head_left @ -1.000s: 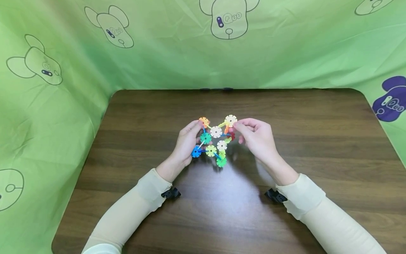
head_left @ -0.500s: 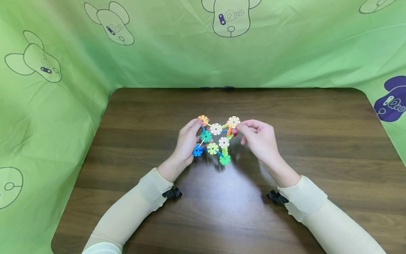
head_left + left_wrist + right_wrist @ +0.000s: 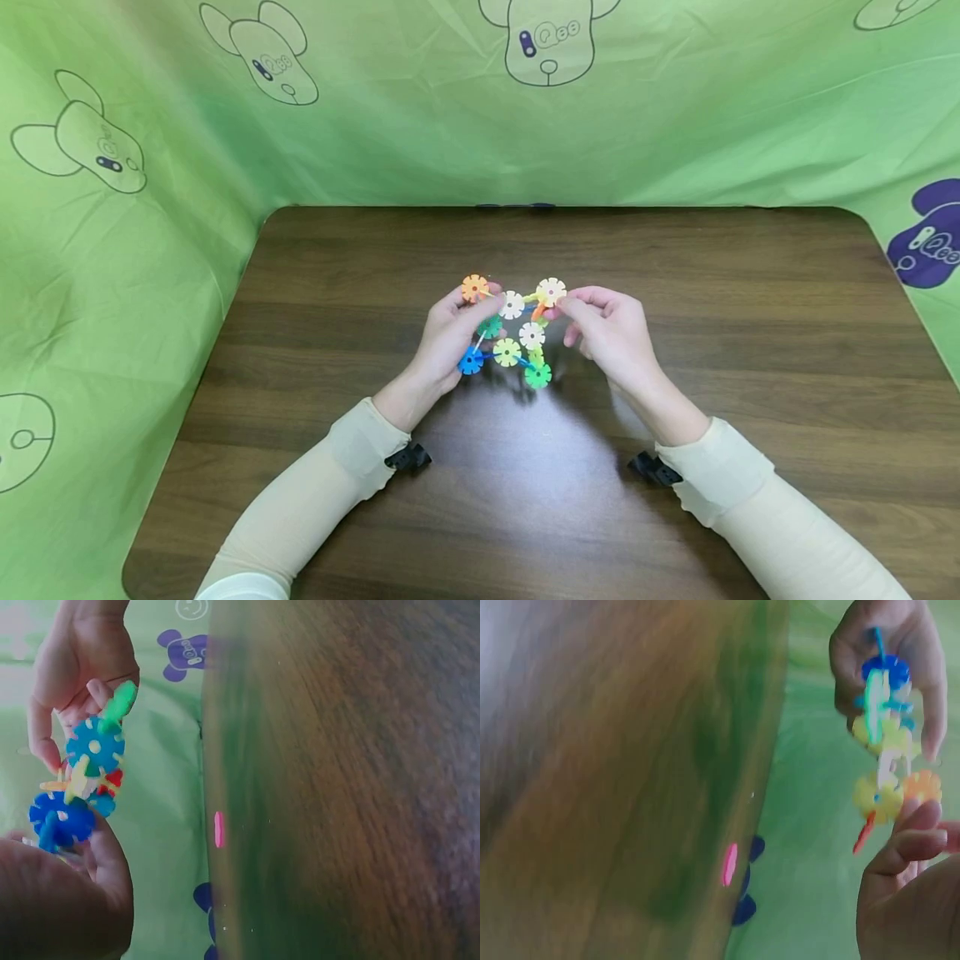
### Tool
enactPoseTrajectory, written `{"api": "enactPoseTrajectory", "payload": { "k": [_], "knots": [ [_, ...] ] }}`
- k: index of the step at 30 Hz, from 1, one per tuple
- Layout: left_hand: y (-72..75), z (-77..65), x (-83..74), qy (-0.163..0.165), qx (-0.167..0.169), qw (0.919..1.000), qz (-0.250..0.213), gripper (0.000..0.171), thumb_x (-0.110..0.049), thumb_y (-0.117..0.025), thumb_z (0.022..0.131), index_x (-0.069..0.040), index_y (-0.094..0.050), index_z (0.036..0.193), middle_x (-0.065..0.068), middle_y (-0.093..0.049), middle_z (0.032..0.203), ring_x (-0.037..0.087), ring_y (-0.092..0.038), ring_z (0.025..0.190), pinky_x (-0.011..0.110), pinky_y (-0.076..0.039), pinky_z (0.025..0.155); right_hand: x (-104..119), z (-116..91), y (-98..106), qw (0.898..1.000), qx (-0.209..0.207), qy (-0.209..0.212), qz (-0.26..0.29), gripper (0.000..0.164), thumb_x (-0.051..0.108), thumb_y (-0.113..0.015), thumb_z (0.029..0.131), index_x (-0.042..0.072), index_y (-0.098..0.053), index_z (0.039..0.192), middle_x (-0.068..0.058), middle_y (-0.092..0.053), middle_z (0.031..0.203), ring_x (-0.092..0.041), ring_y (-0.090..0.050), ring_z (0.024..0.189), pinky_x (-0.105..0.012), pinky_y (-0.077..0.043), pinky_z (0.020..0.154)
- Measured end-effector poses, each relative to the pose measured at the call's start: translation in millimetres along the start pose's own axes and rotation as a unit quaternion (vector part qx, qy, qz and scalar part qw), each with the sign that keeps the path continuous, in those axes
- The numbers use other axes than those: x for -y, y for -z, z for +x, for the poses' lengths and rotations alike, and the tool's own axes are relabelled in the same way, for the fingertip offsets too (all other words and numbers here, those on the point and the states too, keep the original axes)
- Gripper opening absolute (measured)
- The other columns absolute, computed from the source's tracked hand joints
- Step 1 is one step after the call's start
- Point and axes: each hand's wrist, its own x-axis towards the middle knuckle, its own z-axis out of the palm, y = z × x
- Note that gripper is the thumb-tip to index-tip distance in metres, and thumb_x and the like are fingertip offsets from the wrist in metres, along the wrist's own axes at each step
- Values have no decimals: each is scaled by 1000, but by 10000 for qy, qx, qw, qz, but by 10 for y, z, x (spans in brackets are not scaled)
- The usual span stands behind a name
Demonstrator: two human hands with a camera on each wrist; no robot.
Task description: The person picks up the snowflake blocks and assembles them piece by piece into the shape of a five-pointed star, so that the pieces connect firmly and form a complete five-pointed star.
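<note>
Both hands hold up a linked structure of notched plastic snowflake discs above the table. My left hand [image 3: 444,337] grips its left side, the thumb reaching across to the white disc [image 3: 512,305]. An orange disc [image 3: 475,288] sits above that thumb, and a blue disc [image 3: 471,360] hangs at the lower left. My right hand [image 3: 615,329] pinches the cream disc [image 3: 551,292] at the upper right corner. Along the bottom are a yellow-green disc [image 3: 507,352] and a bright green disc [image 3: 537,375]. The teal disc [image 3: 491,326] is partly covered by the left thumb.
The brown wooden table [image 3: 337,267] has rounded far corners. Behind and beside it hangs a green printed cloth [image 3: 405,125]. A small pink piece [image 3: 219,829] shows near the table edge in both wrist views. Black wrist cameras [image 3: 408,457] sit under the sleeves.
The left thumb has shifted from the orange disc rightward to the white one, and the orange disc has moved slightly left. The structure's lower part has swung a little right; the right hand keeps its pinch.
</note>
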Motion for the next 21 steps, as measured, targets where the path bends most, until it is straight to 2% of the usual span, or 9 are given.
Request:
{"api": "enactPoseTrajectory", "payload": {
  "k": [4, 7, 9, 12, 17, 21],
  "knots": [
    [14, -19, -3, 16, 260, 9993, 277, 31, 0, -76, 90, 1, -66, 120, 8, -70, 101, 18, -71, 75, 31, -62, 72, 28, 3, 65, 9925, 322, 254, -1154, 17, 16, -63, 98, 1, -70, 102, -4, -77, 85, -16, -58, 58, -23, -32, 44],
    [20, -24, -3, 30, 333, 9988, 363, 28, 2, -76, 90, 1, -67, 117, 9, -70, 102, 20, -72, 75, 32, -62, 75, 34, 12, 89, 9835, 423, 470, -1694, 18, 20, -65, 99, 3, -70, 103, -8, -77, 87, -25, -64, 64, -25, -36, 48],
    [22, -21, 0, 16, 402, 9983, 417, 27, 2, -76, 89, 1, -67, 115, 9, -70, 99, 19, -72, 73, 31, -62, 74, 29, 20, 94, 9823, 425, 546, -1740, 20, 23, -67, 100, 4, -71, 103, -9, -77, 89, -26, -65, 66, -25, -40, 50],
    [28, -21, 0, -4, 517, 9970, 574, 26, 0, -77, 89, 1, -67, 113, 7, -72, 92, 17, -72, 69, 30, -61, 74, 24, 28, 100, 9850, 431, 591, -1565, 24, 26, -70, 101, 3, -72, 103, -5, -76, 85, -22, -65, 64, -23, -42, 49],
    [56, -21, -6, -111, 618, 9942, 871, 23, -1, -78, 88, 2, -69, 109, 9, -74, 84, 19, -72, 72, 30, -60, 74, 36, 35, 123, 9892, 645, 606, -1166, 23, 19, -71, 100, -4, -72, 102, 2, -75, 79, -11, -58, 57, -21, -43, 47],
    [77, -19, -5, -127, 678, 9928, 978, 20, -1, -80, 86, 3, -71, 104, 10, -74, 82, 20, -70, 72, 29, -58, 73, 58, 34, 141, 9884, 799, 576, -1153, 21, 15, -72, 99, -6, -73, 102, -2, -72, 73, -11, -55, 54, -21, -43, 46]
  ]
}}
